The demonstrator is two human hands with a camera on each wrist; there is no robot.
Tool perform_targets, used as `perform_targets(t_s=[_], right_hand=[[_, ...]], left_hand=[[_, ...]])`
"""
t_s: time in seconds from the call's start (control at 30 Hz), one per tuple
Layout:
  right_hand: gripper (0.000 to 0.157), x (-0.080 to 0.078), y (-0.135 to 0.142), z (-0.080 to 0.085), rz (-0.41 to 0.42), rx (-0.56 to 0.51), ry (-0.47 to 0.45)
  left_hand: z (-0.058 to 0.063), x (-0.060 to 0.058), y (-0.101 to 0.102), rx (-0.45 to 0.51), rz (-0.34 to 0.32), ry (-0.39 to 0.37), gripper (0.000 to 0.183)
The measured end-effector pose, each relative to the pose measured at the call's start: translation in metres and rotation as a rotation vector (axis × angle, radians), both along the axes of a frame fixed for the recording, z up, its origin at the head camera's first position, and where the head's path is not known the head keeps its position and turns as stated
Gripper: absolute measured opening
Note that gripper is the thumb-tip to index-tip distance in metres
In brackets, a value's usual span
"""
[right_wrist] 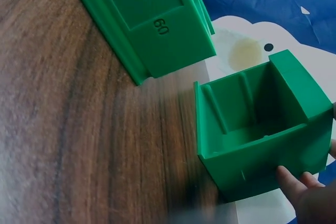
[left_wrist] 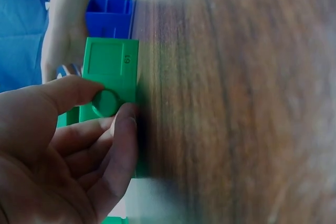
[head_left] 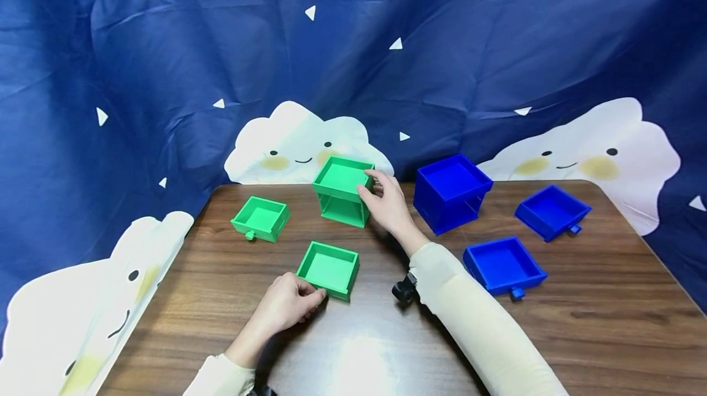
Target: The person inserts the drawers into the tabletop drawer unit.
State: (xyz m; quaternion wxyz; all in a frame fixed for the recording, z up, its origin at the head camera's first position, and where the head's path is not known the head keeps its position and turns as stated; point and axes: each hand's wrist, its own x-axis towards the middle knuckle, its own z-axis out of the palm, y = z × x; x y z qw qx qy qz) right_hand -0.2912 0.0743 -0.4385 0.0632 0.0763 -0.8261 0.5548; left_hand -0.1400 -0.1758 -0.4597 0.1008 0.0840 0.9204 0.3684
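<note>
My left hand [head_left: 288,305] pinches the round knob [left_wrist: 106,103] on the front of a green drawer [head_left: 328,268], thumb on one side and fingers on the other. This drawer lies on the table before the green cabinet [head_left: 343,182], an upright box with a shallow tray top and an open front. At the cabinet's upper right corner, my right hand [head_left: 389,201] holds it, thumb by the front edge and other fingers along the top and side. In the right wrist view, fingertips [right_wrist: 286,174] touch the cabinet's side wall.
A second green drawer [head_left: 261,218] lies at the left. Beyond my right forearm stand a blue cabinet [head_left: 442,196] and two blue drawers, one farther back [head_left: 552,212] and one nearer [head_left: 504,266]. A dark blue cloth with clouds hangs behind the wooden table [head_left: 607,322].
</note>
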Motion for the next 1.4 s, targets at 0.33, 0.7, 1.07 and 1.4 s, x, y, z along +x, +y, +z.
perform_targets(t_s=[0.33,0.7,1.07,1.4], right_hand=[[0.053,0.002,-0.001,-0.004,-0.018,-0.033,0.003],[0.052,0.001,0.0,0.003,-0.024,-0.033,-0.002],[0.053,0.001,0.0,0.002,-0.032,-0.013,-0.017],[0.053,0.0,0.0,0.004,-0.018,-0.018,-0.027]], left_hand=[[0.004,0.0,0.0,0.073,0.051,-0.013,0.032],[-0.002,-0.008,-0.002,0.318,0.141,-0.209,0.026],[-0.002,-0.009,-0.005,0.239,0.122,-0.124,0.029],[-0.005,-0.016,-0.005,0.386,0.236,-0.096,0.022]])
